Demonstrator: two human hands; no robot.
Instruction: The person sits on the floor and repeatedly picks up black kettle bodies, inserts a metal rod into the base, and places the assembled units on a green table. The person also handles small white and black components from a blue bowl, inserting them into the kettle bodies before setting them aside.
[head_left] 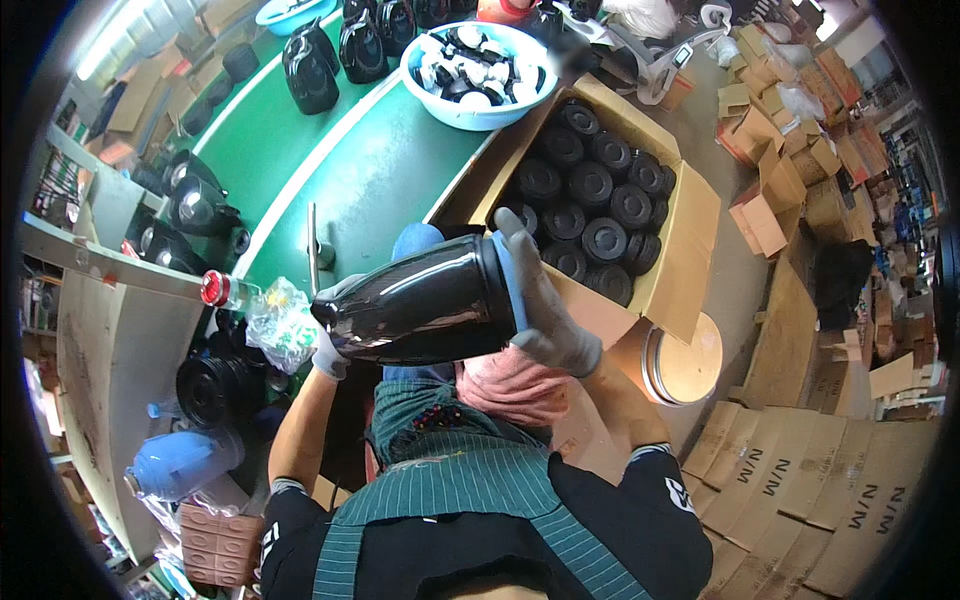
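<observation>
A glossy black jug body (420, 305) lies on its side above my lap, its narrow spout end to the left and its wide base to the right. My left hand (328, 352), in a grey glove, holds the spout end from behind and below; most of its fingers are hidden by the jug. Against the base presses my gloved right hand (553, 320), its fingers pointing up along the rim. A blue strip (511, 283) shows between that hand and the base; whether it belongs to the glove or the jug I cannot tell.
An open carton (690, 230) of round black parts (590, 183) stands at my right. On the green bench (400, 160) are a light-blue basin (480, 118) of small black and white parts, a metal handle (313, 245) and several black jugs (310, 75). A round drum (690, 360) stands right; flattened cartons (790, 480) lie lower right.
</observation>
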